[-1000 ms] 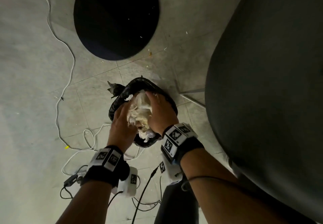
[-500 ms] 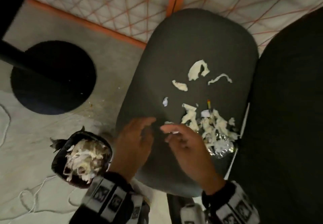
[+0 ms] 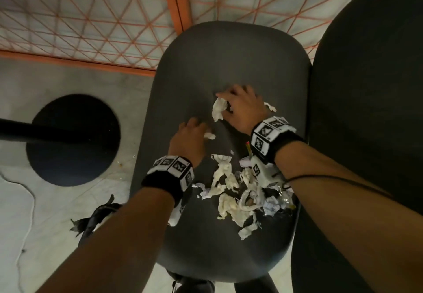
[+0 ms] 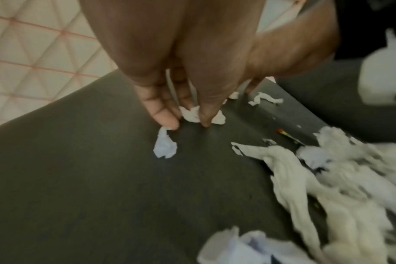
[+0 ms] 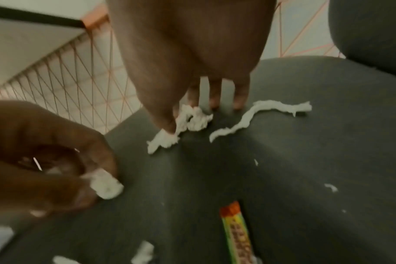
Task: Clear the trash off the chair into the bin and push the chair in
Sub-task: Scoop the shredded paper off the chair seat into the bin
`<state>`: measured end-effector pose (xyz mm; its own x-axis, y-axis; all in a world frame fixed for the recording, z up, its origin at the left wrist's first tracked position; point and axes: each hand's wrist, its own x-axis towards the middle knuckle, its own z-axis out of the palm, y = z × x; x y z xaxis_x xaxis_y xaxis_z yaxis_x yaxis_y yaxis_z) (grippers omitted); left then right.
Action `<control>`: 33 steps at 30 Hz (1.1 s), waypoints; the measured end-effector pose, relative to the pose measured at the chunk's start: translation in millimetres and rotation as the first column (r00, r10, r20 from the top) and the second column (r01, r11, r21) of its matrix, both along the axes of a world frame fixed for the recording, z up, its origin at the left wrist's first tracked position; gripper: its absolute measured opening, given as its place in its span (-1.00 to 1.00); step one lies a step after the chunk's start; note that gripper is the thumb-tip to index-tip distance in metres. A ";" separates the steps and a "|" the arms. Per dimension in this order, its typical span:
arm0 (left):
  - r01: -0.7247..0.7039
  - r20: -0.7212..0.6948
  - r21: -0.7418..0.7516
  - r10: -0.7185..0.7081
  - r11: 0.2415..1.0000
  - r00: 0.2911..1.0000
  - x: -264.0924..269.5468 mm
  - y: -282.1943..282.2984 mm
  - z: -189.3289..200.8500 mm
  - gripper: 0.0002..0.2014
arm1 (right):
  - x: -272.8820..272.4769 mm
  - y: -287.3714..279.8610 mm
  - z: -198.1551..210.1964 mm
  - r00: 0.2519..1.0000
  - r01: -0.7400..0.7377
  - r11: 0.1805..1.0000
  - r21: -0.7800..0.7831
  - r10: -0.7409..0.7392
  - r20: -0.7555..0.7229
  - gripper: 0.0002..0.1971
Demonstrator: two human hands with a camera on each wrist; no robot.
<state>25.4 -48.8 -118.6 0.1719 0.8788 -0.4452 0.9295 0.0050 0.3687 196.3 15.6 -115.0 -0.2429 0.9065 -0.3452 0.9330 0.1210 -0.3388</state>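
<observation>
The dark grey chair seat [image 3: 229, 64] carries torn white tissue and paper. My left hand [image 3: 201, 130] is at mid-seat, thumb and fingers pinching a small white scrap [image 4: 191, 114]. A second scrap [image 4: 165, 147] lies loose just beside its fingertips. My right hand [image 3: 225, 100] is a little farther back, its thumb and fingers closed round a crumpled tissue piece [image 5: 192, 119]. A thin tissue strip [image 5: 260, 116] lies to its right. The main trash pile [image 3: 240, 194] sits near the seat's front right, under my right wrist. The black-lined bin [image 3: 98, 219] is on the floor at the left, mostly hidden by my left forearm.
A striped wrapper [image 5: 235, 232] lies on the seat near the pile. A second dark chair [image 3: 366, 109] stands right beside this one. A round black table base [image 3: 73, 139] and a white cable [image 3: 27, 201] are on the floor to the left. An orange-lined panel [image 3: 91, 18] is behind.
Both hands left the bin, where they pressed trash down, and moved onto the chair seat. Half a second ago they were open; now each pinches a scrap farther back.
</observation>
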 end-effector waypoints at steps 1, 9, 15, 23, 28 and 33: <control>-0.042 0.063 0.001 0.042 0.999 0.997 -5.8 -1.0 1.0 -0.81 | -1.2 2.3 -4.0 1.000 0.008 0.999 0.031 -0.009 0.021 -0.57; -0.362 0.128 -0.054 0.366 0.931 0.922 -28.9 -50.6 35.4 -0.89 | 28.3 -8.8 -6.4 0.952 0.271 0.961 0.058 -0.259 -0.166 -0.84; -0.264 0.018 -0.151 0.269 0.953 0.963 -12.1 -62.1 18.5 -0.87 | 54.4 -38.4 -12.4 0.958 0.280 0.958 0.059 -0.275 -0.078 -0.86; 0.032 0.061 -0.149 -0.024 0.988 0.998 38.0 -49.3 24.3 -0.42 | 76.3 -52.2 -9.3 0.851 0.448 0.860 -0.245 -0.494 -0.179 -0.81; 0.168 -0.069 -0.165 -0.181 0.972 0.981 61.5 -80.4 14.6 -0.38 | 77.4 -94.9 -4.8 0.867 0.412 0.834 -0.368 -0.482 -0.123 -0.73; 0.210 -0.053 -0.146 -0.220 0.967 0.974 62.7 -119.5 19.8 -0.33 | 63.9 -144.2 3.4 0.850 0.425 0.777 -0.465 -0.519 -0.092 -0.71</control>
